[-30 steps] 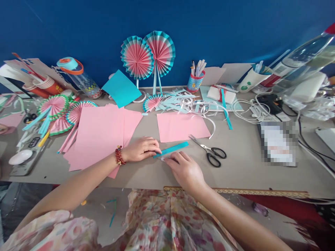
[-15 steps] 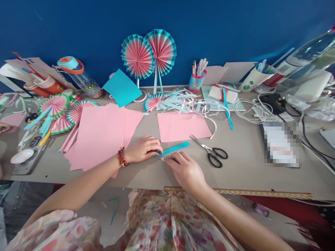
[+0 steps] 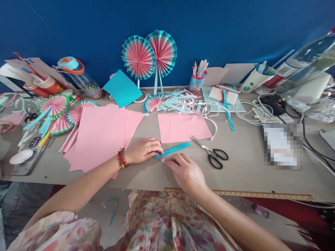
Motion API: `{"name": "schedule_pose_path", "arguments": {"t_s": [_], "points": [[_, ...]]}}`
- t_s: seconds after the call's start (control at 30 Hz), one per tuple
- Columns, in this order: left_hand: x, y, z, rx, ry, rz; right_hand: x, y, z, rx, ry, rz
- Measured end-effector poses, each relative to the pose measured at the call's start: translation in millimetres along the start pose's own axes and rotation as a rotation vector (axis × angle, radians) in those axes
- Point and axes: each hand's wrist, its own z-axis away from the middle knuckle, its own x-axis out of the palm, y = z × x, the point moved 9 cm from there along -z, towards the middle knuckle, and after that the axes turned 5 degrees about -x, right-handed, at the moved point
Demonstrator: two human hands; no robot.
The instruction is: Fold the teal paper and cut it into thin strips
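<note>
A narrow turquoise paper strip (image 3: 175,149) lies slantwise on the table in front of me. My left hand (image 3: 144,150), palm down, has its curled fingertips on the strip's left end, pressing it to the table. Just below the strip, my right hand (image 3: 186,170) is closed, thumb and fingers pinching a small whitish thing (image 3: 163,160) whose tip shows near the strip's edge. Most of that thing is hidden in the hand, so its kind cannot be made out. Black-handled scissors (image 3: 211,152) lie partly spread to the right of the strip.
Pink sheets (image 3: 101,136) are stacked at left, and another pink sheet (image 3: 183,129) lies ahead. Paper offcuts (image 3: 180,100), folded fans (image 3: 138,57) and a turquoise square (image 3: 122,88) stand or lie toward the wall. A blurred-out flat object (image 3: 282,146) and cables are at right. Another person's hand (image 3: 5,126) shows far left.
</note>
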Motion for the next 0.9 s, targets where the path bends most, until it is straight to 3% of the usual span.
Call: {"name": "schedule_pose_path", "arguments": {"t_s": [0.3, 0.53, 0.7, 0.77, 0.9], "points": [[-0.1, 1, 1, -0.019, 0.004, -0.021, -3, -5, 3, -0.005, -0.015, 0.000], [-1.7, -3, 1, -0.026, 0.014, 0.002, -9, -26, 19, -0.114, -0.021, -0.204], [-11.0, 7, 5, -0.092, 0.097, 0.087, -42, 13, 38, -0.079, 0.084, -0.251], [-14.5, 9, 8, -0.199, 0.190, -0.018, -52, 32, 47, -0.047, 0.123, -0.210], [-6.7, 18, 10, -0.295, 0.197, -0.222, -55, 50, 64, -0.013, 0.132, -0.135]]}}
